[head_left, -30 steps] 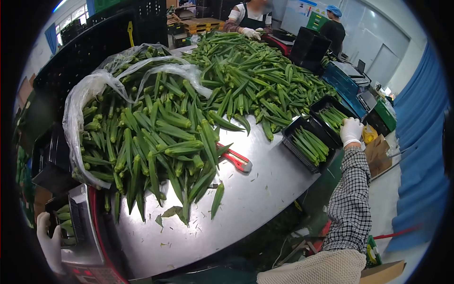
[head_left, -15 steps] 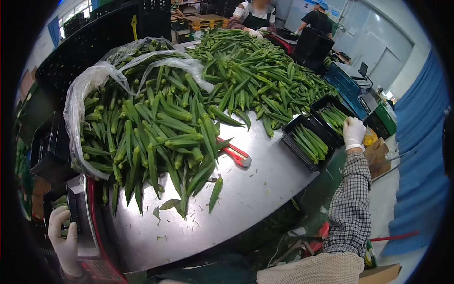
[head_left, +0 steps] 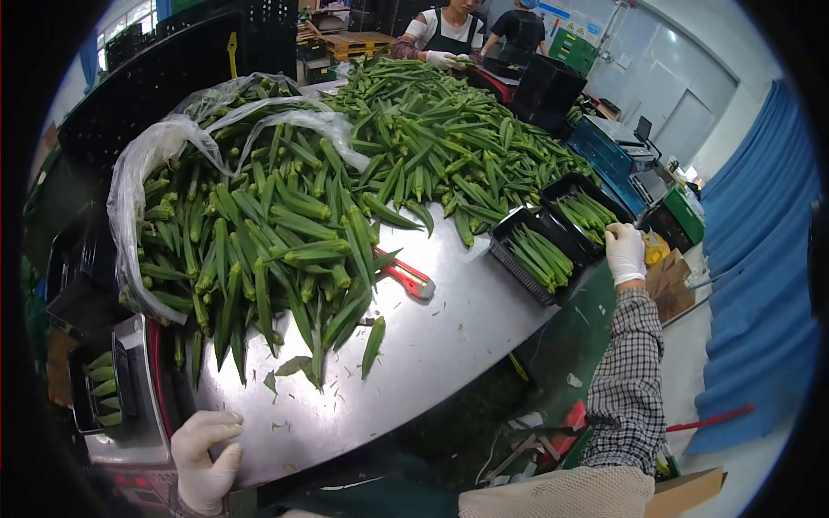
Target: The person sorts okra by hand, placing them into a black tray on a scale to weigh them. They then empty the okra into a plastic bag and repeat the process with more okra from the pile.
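My left hand (head_left: 205,457), in a white glove, hovers by the table's near left edge with fingers apart and nothing in them. Close to it, a black tray of okra (head_left: 105,393) rests on a red-and-silver scale (head_left: 142,445). My right hand (head_left: 625,252), also gloved, is closed at the near right end of a black tray (head_left: 553,192) holding okra pods (head_left: 587,216); what its fingers grip, if anything, is hidden. Beside that tray stands another black tray (head_left: 522,281) with okra pods (head_left: 542,257) laid lengthwise.
A large okra heap (head_left: 449,147) covers the metal table (head_left: 449,345), partly within a clear plastic bag (head_left: 142,164). A red utility knife (head_left: 410,278) lies before it. Across the table, a co-worker's gloved hands (head_left: 445,60) hold okra. A blue curtain (head_left: 760,285) hangs right.
My left hand has moved right and down, away from the tray on the scale. My right hand stays at the tray's end, slightly lower. The whole view has shifted a little.
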Demonstrator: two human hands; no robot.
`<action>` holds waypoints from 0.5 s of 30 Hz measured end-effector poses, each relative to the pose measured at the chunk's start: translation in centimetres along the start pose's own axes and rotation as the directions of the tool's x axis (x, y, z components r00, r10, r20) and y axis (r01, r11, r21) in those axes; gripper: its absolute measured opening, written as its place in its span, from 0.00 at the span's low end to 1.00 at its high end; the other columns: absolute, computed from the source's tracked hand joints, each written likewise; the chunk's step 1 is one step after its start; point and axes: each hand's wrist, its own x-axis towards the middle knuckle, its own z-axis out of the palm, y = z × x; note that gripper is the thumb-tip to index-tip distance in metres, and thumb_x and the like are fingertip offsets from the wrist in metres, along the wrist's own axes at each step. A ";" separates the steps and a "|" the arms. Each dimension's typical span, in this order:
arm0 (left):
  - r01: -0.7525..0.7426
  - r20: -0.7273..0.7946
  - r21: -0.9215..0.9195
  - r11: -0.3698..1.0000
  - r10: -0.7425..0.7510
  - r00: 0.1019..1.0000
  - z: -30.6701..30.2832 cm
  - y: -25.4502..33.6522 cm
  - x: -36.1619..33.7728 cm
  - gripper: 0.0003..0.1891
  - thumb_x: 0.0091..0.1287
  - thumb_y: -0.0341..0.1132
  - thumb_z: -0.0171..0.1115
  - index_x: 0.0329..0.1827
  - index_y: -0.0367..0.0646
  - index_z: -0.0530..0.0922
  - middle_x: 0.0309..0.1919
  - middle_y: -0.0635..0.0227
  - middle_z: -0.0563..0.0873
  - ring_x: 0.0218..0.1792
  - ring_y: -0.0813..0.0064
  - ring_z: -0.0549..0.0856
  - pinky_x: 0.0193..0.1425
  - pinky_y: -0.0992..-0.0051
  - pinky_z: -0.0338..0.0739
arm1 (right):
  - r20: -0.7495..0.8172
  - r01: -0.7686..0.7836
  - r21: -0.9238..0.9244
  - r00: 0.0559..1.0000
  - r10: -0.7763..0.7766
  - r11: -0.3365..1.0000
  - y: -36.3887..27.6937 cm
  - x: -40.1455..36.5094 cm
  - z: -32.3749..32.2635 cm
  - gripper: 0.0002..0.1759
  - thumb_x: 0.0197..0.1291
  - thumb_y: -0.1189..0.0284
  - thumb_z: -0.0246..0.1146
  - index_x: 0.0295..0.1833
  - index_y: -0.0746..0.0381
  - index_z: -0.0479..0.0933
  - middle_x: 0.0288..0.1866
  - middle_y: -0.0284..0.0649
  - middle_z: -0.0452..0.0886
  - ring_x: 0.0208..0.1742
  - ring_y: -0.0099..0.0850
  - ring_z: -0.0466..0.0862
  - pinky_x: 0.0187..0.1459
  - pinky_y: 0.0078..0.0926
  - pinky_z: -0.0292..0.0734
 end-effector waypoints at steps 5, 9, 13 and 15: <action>0.072 -0.045 0.022 0.997 -0.071 0.996 1.0 -0.7 0.4 0.12 0.54 0.38 0.67 0.32 0.37 0.80 0.32 0.59 0.83 0.38 0.67 0.81 0.44 0.73 0.74 | 0.153 -0.028 -0.309 0.985 0.079 0.951 -1.6 2.8 3.3 0.07 0.50 0.64 0.64 0.34 0.53 0.83 0.40 0.35 0.79 0.46 0.36 0.77 0.46 0.36 0.71; 0.117 -0.044 0.019 0.993 -0.116 0.992 1.3 -1.4 0.8 0.13 0.54 0.38 0.67 0.32 0.36 0.80 0.32 0.59 0.83 0.38 0.68 0.81 0.43 0.74 0.74 | 0.175 0.021 -0.420 0.983 0.058 0.907 -1.3 3.4 5.0 0.10 0.50 0.63 0.64 0.35 0.56 0.81 0.39 0.36 0.80 0.47 0.35 0.77 0.46 0.36 0.71; 0.114 -0.027 0.044 0.993 -0.112 0.993 1.8 -1.7 1.5 0.13 0.54 0.38 0.67 0.32 0.36 0.80 0.32 0.60 0.83 0.37 0.69 0.81 0.42 0.75 0.74 | 0.110 -0.010 -0.349 0.993 0.052 0.937 -0.5 3.4 5.7 0.08 0.51 0.66 0.64 0.31 0.58 0.80 0.34 0.38 0.81 0.40 0.38 0.80 0.42 0.37 0.72; 0.108 -0.020 0.027 0.994 -0.108 0.994 2.0 -1.8 1.5 0.12 0.54 0.38 0.66 0.32 0.36 0.80 0.32 0.60 0.82 0.37 0.69 0.81 0.42 0.75 0.74 | 0.076 -0.079 -0.217 0.992 0.098 0.973 -0.5 3.1 4.8 0.09 0.53 0.67 0.63 0.32 0.61 0.81 0.32 0.39 0.82 0.38 0.34 0.81 0.41 0.32 0.73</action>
